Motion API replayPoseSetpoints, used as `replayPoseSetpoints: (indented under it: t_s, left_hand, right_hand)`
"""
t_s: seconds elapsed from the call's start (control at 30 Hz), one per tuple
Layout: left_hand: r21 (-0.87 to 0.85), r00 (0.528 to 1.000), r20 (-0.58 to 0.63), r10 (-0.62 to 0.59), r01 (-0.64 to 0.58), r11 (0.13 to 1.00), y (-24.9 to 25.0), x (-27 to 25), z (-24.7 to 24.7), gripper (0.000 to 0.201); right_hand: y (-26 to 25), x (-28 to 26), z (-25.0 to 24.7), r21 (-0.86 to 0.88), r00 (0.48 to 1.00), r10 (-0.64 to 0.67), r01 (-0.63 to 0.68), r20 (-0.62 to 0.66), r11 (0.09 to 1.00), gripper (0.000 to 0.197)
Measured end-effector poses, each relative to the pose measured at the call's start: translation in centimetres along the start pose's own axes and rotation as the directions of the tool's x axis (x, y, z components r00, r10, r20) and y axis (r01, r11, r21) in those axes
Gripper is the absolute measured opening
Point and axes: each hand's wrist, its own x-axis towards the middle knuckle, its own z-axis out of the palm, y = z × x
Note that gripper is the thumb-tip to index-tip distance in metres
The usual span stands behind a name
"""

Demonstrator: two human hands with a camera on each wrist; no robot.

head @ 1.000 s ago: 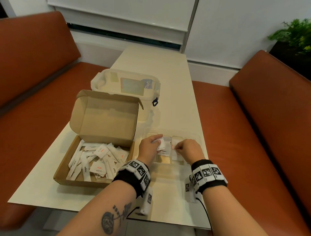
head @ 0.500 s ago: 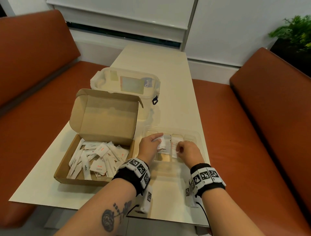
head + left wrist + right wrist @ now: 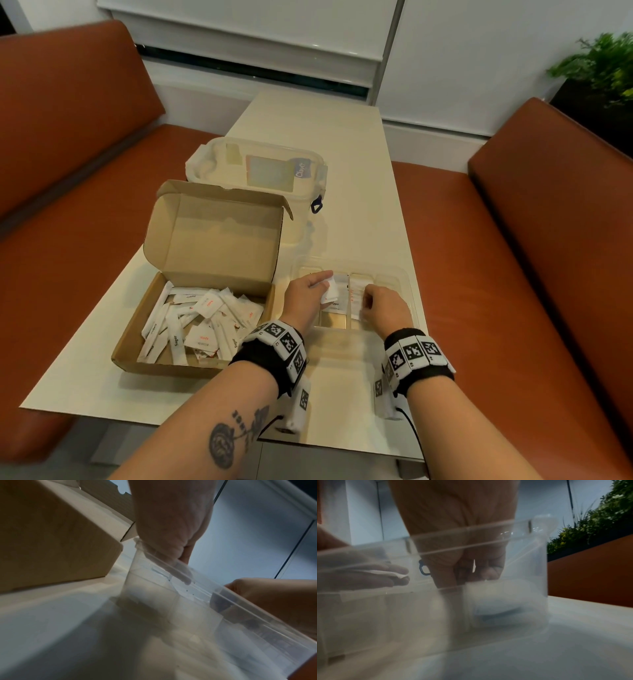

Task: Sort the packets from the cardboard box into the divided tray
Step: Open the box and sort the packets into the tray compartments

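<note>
White packet (image 3: 331, 291) in the left hand (image 3: 308, 297) grip over divided tray (image 3: 409, 294); right hand (image 3: 385, 308) grip unclear.

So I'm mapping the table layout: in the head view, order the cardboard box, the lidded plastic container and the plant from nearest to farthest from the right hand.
Measured from the right hand, which is over the divided tray:
1. Cardboard box, to its left across the table, beyond the left hand.
2. Lidded plastic container, farther back and left, behind the box.
3. Plant, far back right, beyond the seat.
</note>
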Motion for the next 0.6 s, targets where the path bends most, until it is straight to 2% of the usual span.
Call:
replayPoseSetpoints:
  t_s: [0.13,0.2,0.4,0.6]
  left_hand:
    - [-0.108,0.996,0.058,-0.075,0.081,0.991,1.1,-0.5,0.1,0.04]
    - [-0.123,0.993,0.09,-0.077,0.088,0.989,1.5,-0.9,0.0,0.046]
    - [-0.136,0.985,0.169,-0.027,0.051,0.989,1.8,-1.4,-0.3,0.059]
    - [-0.139,0.989,0.136,-0.054,0.073,0.988,1.6,-1.1,-0.1,0.05]
  right_hand:
    - [-0.4,-0.5,-0.5,0.271,0.983,-0.007,0.057,-0.184,0.961,0.011]
    - [-1.2,-0.6,-0.8,0.412,0.976,0.006,0.087,-0.219,0.907,0.01]
    - [-3.2,-0.8,-1.1,0.632,0.994,0.059,0.014,-0.095,0.775,0.014]
    - [-3.0,-0.6,-1.1,0.713,0.991,0.105,-0.017,-0.078,0.701,0.013]
